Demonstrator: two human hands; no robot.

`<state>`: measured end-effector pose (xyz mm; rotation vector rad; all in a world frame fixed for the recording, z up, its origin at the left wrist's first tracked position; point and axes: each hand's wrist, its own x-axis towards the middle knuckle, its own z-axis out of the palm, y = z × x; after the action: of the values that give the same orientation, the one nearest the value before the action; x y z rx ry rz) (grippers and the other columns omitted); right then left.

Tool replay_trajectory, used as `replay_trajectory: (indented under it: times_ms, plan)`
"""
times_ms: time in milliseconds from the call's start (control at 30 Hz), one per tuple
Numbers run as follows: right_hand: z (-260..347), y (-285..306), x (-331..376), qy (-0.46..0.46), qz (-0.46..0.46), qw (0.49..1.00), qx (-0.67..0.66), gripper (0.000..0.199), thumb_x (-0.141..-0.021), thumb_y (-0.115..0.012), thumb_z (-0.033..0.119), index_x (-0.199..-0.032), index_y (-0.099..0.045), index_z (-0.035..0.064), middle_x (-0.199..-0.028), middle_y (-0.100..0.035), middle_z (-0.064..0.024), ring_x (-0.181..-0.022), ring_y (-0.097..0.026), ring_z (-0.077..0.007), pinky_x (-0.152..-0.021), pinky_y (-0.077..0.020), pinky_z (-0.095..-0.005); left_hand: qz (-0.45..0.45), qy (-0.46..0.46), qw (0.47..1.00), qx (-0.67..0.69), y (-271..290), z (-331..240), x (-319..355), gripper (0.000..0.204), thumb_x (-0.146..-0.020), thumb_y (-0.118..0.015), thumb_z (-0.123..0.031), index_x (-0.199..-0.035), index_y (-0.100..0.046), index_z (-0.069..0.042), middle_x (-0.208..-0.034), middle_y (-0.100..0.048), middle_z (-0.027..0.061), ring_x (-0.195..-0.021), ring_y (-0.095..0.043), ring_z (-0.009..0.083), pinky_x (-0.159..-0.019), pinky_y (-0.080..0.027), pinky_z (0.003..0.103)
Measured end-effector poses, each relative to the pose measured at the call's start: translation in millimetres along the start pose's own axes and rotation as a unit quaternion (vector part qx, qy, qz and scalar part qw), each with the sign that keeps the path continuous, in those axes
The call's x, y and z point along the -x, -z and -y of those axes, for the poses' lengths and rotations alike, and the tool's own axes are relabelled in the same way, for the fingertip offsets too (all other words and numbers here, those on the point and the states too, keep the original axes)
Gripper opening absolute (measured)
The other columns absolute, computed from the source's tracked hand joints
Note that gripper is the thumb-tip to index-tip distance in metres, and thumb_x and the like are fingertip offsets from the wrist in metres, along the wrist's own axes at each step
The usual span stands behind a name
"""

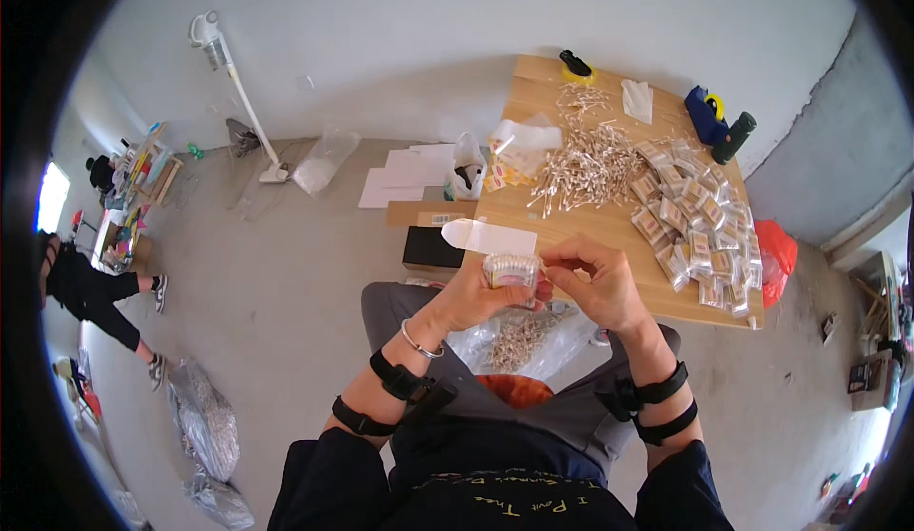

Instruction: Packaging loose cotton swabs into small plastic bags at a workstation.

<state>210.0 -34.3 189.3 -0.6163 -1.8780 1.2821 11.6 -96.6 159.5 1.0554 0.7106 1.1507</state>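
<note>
Floor: we sit over a grey concrete floor (286, 303); another person in black stands far off at the left edge.
Table: a low wooden table (609, 236) lies ahead and to our right.
Packed heap: on the right part of the table we see a wide spread of filled clear packets (700, 231). We take these as the finished share, and it is large.
Loose heap: in the middle of the table lies a loose pile of cotton swabs (586, 165), with a smaller scatter further off. This looks like stock not yet packed, and plenty is left.
Lap bag: on our lap a clear plastic bag of swabs (519, 341) lies open, just under the hands.
Far edge: a blue tape dispenser (706, 114) and a dark glue gun (735, 136) sit at the far right corner.
Flat sleeve: an empty clear sleeve (490, 237) rests on the near left edge of the table, just beyond our hands.
Left hand: our left hand (471, 298) is curled around a small round clear tub of swabs (512, 269), held between table and lap.
Right hand: our right hand (595, 279) has its fingertips pinched at the tub's right side; we cannot tell what, if anything, it grips there.
Progress: we judge this one tub to be midway, full of swabs but not yet sleeved.
</note>
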Motion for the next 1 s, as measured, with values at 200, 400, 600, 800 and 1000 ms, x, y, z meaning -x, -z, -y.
replay_trajectory:
  times_ms: [200,400,600,800,1000]
  plan:
    - [12.4,-3.5,-2.3,-0.031,-0.014,0.999,0.000,0.015,-0.085,-0.064,-0.005,-0.100,-0.065,-0.0074,-0.080,-0.066,-0.0081,-0.072,-0.064,-0.0118,-0.065,-0.0523,-0.0258,0.008,0.000,1.000,0.010,-5.7,-5.7,-0.2,0.031,-0.091,-0.062,-0.002,-0.121,-0.058,0.002,-0.108,-0.067,0.0134,-0.099,-0.066,0.0243,-0.087,-0.057,0.043]
    - [16.5,2.6,-7.1,-0.107,0.043,0.993,-0.036,0.011,-0.088,-0.062,-0.004,-0.099,-0.064,-0.0054,-0.083,-0.067,-0.0075,-0.077,-0.065,-0.0104,-0.071,-0.0525,-0.0237,0.019,0.025,0.999,0.006,-0.5,-7.4,-0.3,0.031,-0.090,-0.062,-0.001,-0.120,-0.059,0.003,-0.106,-0.068,0.0123,-0.097,-0.066,0.0236,-0.087,-0.057,0.043]
    - [27.2,-4.2,-5.4,-0.106,0.037,0.994,0.015,0.003,-0.088,-0.058,-0.004,-0.089,-0.061,-0.0059,-0.080,-0.066,-0.0087,-0.071,-0.066,-0.0118,-0.063,-0.0530,-0.0243,0.040,-0.001,0.993,-0.108,-0.5,-12.2,0.6,0.027,-0.090,-0.063,-0.001,-0.116,-0.060,0.003,-0.104,-0.068,0.0109,-0.096,-0.066,0.0202,-0.088,-0.056,0.036]
    - [15.1,-10.7,0.3,0.015,-0.017,0.991,0.129,0.005,-0.088,-0.053,-0.005,-0.085,-0.058,-0.0045,-0.071,-0.062,-0.0067,-0.066,-0.066,-0.0132,-0.056,-0.0513,-0.0235,0.023,0.015,0.998,-0.063,-5.3,-7.8,1.3,0.025,-0.089,-0.066,-0.006,-0.113,-0.060,0.000,-0.098,-0.067,0.0062,-0.091,-0.064,0.0136,-0.081,-0.054,0.030]
    - [25.9,-4.8,0.8,0.011,-0.036,0.993,0.116,0.007,-0.084,-0.060,-0.004,-0.090,-0.060,-0.0016,-0.079,-0.062,-0.0072,-0.070,-0.063,-0.0152,-0.061,-0.0499,-0.0282,0.012,0.031,0.997,-0.068,-8.6,-6.9,0.6,0.023,-0.091,-0.064,-0.008,-0.112,-0.061,-0.001,-0.097,-0.068,0.0041,-0.092,-0.063,0.0124,-0.082,-0.053,0.029]
